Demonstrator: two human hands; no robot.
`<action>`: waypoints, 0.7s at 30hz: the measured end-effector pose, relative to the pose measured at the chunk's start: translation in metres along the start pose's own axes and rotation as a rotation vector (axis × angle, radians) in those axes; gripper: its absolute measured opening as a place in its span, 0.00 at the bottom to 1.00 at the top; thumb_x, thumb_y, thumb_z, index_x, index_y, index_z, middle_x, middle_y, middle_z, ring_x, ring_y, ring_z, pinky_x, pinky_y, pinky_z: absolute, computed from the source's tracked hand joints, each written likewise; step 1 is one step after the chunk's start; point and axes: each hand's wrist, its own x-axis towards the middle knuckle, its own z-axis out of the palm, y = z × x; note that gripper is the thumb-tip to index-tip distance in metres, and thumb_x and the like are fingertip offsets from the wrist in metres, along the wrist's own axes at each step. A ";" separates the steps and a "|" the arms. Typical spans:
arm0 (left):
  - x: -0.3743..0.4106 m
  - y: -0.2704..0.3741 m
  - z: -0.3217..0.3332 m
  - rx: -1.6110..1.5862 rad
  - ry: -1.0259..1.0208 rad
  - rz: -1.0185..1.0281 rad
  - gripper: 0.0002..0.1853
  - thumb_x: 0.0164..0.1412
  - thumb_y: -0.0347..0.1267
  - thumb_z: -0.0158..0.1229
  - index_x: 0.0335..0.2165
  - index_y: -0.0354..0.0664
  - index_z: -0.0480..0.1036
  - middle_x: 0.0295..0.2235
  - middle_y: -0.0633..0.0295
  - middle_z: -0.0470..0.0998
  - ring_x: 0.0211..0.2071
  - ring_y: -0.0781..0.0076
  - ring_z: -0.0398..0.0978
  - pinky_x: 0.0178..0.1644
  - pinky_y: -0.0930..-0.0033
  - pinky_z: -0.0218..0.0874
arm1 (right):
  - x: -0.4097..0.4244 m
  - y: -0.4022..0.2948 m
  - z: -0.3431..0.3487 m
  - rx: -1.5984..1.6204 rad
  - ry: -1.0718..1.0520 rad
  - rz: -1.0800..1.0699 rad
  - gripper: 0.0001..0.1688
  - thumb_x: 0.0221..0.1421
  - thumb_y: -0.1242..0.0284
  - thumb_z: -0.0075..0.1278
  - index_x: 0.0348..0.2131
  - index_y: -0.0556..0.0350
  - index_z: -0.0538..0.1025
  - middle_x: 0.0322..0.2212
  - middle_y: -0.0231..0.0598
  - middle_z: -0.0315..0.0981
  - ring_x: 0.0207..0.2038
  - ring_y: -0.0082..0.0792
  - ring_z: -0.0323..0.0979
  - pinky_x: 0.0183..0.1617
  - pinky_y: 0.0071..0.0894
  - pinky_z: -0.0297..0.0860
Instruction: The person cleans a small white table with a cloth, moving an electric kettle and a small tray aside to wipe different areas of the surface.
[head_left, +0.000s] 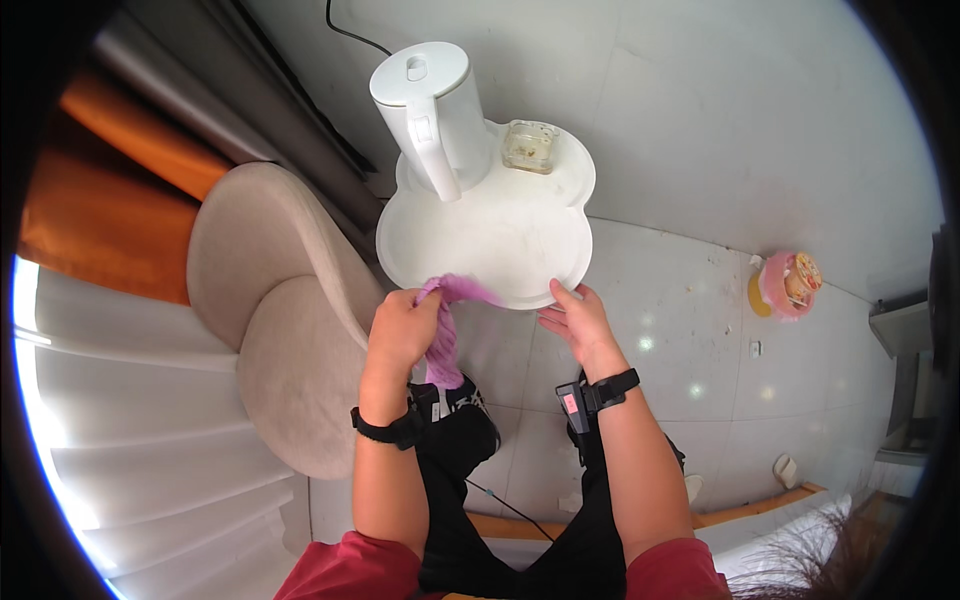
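A purple cloth (444, 349) hangs from my left hand (409, 322), which is closed on it beside the near left edge of a small white scalloped table (487, 240). Part of the cloth is blurred along the table's near rim. My right hand (577, 319) is at the near right rim, its thumb over the edge and its fingers apart below. On the far part of the table stand a white electric kettle (442, 120), handle towards me, and a square clear glass dish (530, 147) with brownish residue.
An upholstered beige chair (292, 360) stands to the left, before grey and orange curtains (112, 202). A wall rises behind the table. On the tiled floor at right sits a bin with a pink liner (780, 289) holding a paper food cup (805, 274). A cable runs behind the kettle.
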 end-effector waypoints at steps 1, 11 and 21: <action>0.005 -0.009 0.002 -0.066 0.050 -0.021 0.20 0.62 0.42 0.54 0.33 0.33 0.80 0.27 0.44 0.81 0.31 0.50 0.81 0.38 0.58 0.69 | 0.002 0.001 -0.001 0.026 -0.019 -0.024 0.32 0.65 0.66 0.55 0.57 0.73 0.64 0.51 0.56 0.71 0.47 0.47 0.78 0.51 0.47 0.78; 0.034 -0.036 0.002 -0.542 0.336 0.085 0.24 0.75 0.41 0.43 0.41 0.27 0.75 0.33 0.63 0.77 0.35 0.74 0.70 0.44 0.69 0.64 | 0.012 -0.023 -0.017 -0.028 0.176 -0.136 0.24 0.70 0.67 0.46 0.55 0.69 0.67 0.49 0.51 0.73 0.47 0.43 0.77 0.51 0.49 0.79; 0.051 -0.014 0.020 -1.012 0.470 0.266 0.24 0.75 0.43 0.44 0.41 0.33 0.77 0.29 0.67 0.77 0.29 0.77 0.71 0.35 0.71 0.66 | 0.020 -0.024 -0.030 -0.015 0.271 -0.113 0.25 0.71 0.63 0.46 0.57 0.63 0.68 0.51 0.45 0.73 0.49 0.40 0.76 0.51 0.49 0.78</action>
